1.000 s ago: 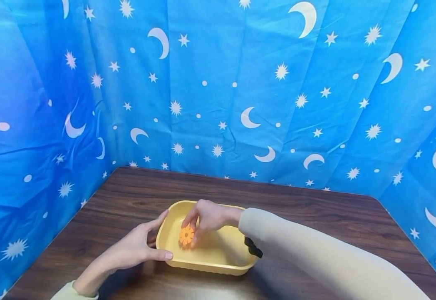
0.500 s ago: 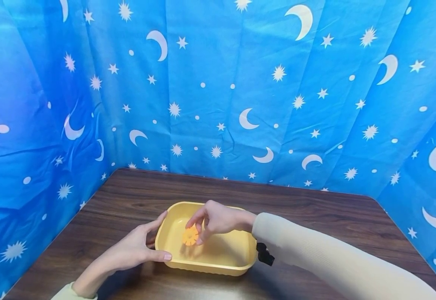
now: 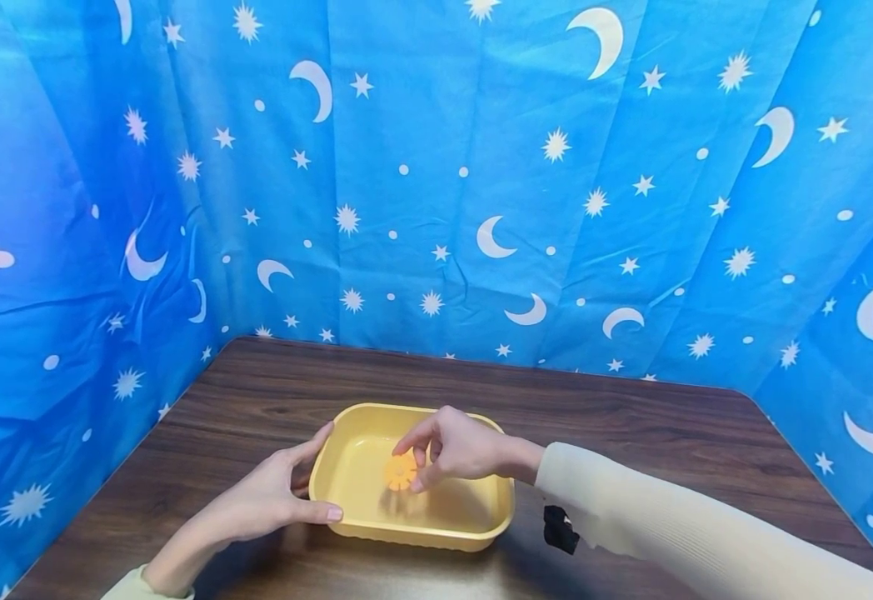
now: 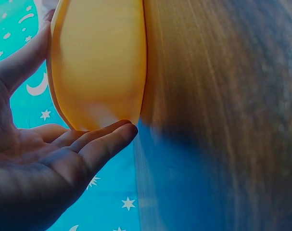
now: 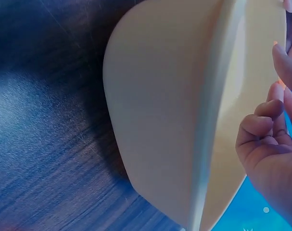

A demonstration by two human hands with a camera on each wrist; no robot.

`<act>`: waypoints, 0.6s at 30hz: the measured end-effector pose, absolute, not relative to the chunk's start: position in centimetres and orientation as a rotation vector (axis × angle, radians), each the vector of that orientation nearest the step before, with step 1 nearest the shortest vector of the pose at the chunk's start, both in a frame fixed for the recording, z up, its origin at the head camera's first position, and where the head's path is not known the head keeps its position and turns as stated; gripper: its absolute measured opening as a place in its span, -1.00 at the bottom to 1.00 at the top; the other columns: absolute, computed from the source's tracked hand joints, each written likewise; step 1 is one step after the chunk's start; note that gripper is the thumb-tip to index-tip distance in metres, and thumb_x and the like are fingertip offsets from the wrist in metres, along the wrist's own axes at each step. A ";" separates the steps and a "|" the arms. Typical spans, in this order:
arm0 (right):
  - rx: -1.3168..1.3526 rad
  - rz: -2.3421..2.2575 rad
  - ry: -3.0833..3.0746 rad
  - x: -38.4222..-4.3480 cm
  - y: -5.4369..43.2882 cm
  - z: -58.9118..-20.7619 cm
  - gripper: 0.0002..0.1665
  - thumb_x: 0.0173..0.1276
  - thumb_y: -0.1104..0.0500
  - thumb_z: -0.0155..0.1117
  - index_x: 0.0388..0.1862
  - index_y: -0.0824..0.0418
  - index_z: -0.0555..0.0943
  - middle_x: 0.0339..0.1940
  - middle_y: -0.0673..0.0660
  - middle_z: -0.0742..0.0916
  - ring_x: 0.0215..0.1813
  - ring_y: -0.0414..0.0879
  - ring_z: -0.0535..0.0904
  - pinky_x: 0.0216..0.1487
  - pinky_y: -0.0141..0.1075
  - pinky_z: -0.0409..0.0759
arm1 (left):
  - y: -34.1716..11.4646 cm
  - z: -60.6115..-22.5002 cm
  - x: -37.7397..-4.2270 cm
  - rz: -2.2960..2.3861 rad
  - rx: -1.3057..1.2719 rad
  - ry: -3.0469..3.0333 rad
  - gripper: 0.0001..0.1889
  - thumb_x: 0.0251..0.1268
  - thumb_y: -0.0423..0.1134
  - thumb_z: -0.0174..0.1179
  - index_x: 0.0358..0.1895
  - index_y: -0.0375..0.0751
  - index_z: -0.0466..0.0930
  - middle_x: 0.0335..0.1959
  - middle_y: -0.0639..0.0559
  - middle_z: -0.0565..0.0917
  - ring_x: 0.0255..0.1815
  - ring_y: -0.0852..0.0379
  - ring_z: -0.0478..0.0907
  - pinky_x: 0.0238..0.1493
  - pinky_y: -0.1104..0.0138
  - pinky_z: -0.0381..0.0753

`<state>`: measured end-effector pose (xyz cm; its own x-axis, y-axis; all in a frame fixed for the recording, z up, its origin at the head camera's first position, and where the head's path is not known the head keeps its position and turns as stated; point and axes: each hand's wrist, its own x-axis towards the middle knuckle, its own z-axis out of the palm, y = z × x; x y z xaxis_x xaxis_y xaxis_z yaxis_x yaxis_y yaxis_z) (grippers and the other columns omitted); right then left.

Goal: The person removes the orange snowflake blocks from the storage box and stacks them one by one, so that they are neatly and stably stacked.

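Note:
A yellow plastic basin [image 3: 474, 533] with rounded corners sits on the table. My left hand [image 3: 260, 496] holds its left end, thumb at the near corner and a finger at the far one. Fingers of that hand [image 4: 64, 159] lie along the outside wall in the left wrist view. Over the basin, my right hand [image 3: 459, 446] pinches an orange notched disc [image 3: 401, 472], flower-shaped with a hole in its middle. A shadow shows beneath the disc on the basin floor. In the right wrist view the right hand [image 5: 271, 130] hides nearly all of the disc.
The dark wood-grain table [image 3: 631, 450] extends around the basin. Blue cloth [image 3: 406, 208] printed with white moons and stars hangs behind and at both sides. A black object [image 3: 560, 529] sits under the right sleeve [image 3: 631, 492].
My right hand has moved to the right with the disc, from the basin's left part toward its middle. The left hand and the basin have stayed almost still.

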<state>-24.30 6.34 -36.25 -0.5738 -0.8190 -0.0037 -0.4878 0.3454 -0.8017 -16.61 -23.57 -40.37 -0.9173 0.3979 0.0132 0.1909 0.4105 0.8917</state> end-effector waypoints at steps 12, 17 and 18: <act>-1.120 -1.167 2.283 -23.4 8.0 -35.6 -0.50 0.13 0.32 0.66 0.09 0.33 0.77 -0.46 -0.02 0.66 -0.61 -0.23 0.35 -0.55 -0.44 0.26 | -23.4 -40.2 -16.5 1.554 0.525 2.423 0.23 0.16 -0.14 0.60 0.69 -0.40 -0.13 0.64 -0.48 0.06 0.42 -0.30 0.47 0.23 0.19 0.63; -1.117 -1.161 2.308 -22.8 8.9 -35.5 -0.50 0.16 0.31 0.65 0.11 0.31 0.77 -0.45 -0.02 0.65 -0.57 -0.19 0.42 -0.54 -0.43 0.31 | -23.4 -40.2 -16.5 1.531 0.507 2.446 0.23 0.16 -0.11 0.61 0.70 -0.38 -0.11 0.64 -0.47 0.09 0.44 -0.30 0.46 0.25 0.14 0.62; -1.120 -1.158 2.316 -22.6 9.1 -35.5 -0.51 0.17 0.30 0.66 0.11 0.30 0.77 -0.46 -0.02 0.65 -0.56 -0.19 0.42 -0.54 -0.43 0.31 | -23.4 -40.2 -16.5 1.529 0.506 2.446 0.23 0.16 -0.10 0.61 0.70 -0.37 -0.11 0.64 -0.46 0.09 0.44 -0.29 0.46 0.25 0.14 0.62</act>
<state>-22.64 9.10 -35.52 -0.6417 -0.7647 0.0593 -0.5061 0.3642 -0.7818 -16.52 -23.39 -40.20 -0.9186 0.3952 0.0022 0.1751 0.4019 0.8988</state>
